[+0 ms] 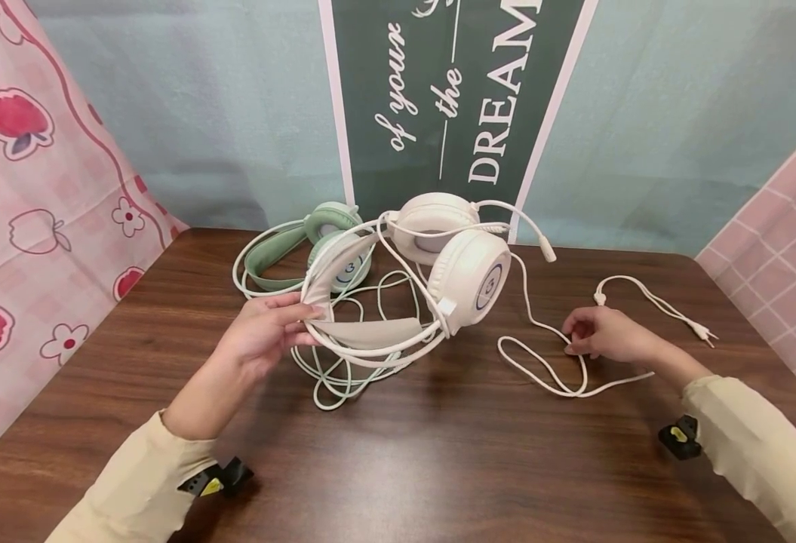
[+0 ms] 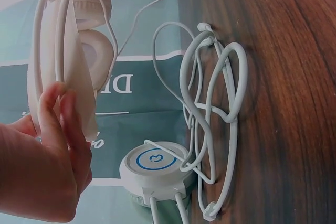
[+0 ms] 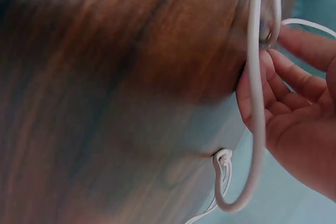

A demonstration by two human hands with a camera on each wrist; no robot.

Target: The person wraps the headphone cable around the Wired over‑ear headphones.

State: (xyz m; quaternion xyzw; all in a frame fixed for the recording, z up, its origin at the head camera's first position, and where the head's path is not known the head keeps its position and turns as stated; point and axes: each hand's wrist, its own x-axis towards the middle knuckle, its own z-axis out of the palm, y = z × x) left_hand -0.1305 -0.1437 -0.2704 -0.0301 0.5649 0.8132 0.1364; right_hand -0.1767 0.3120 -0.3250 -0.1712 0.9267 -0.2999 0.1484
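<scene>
My left hand (image 1: 265, 332) grips the headband of a white over-ear headset (image 1: 468, 279), holding it tilted above the table. Its cups point to the right, and a microphone boom sticks out past the upper cup. In the left wrist view the fingers (image 2: 63, 124) wrap the padded band. My right hand (image 1: 604, 335) pinches the headset's white cable (image 1: 540, 369) at the right of the table, with a loop of it lying beside the hand. In the right wrist view a nearer stretch of cable (image 3: 255, 87) crosses in front of the fingers, partly covering them.
A green headset (image 1: 278, 256) lies at the back left, partly behind the white one, its pale cable (image 1: 333, 403) in loose loops. Another white cord with a two-pin plug (image 1: 702, 332) lies at the right. A curtain with a printed banner (image 1: 438, 90) hangs behind the brown wooden table (image 1: 398, 460).
</scene>
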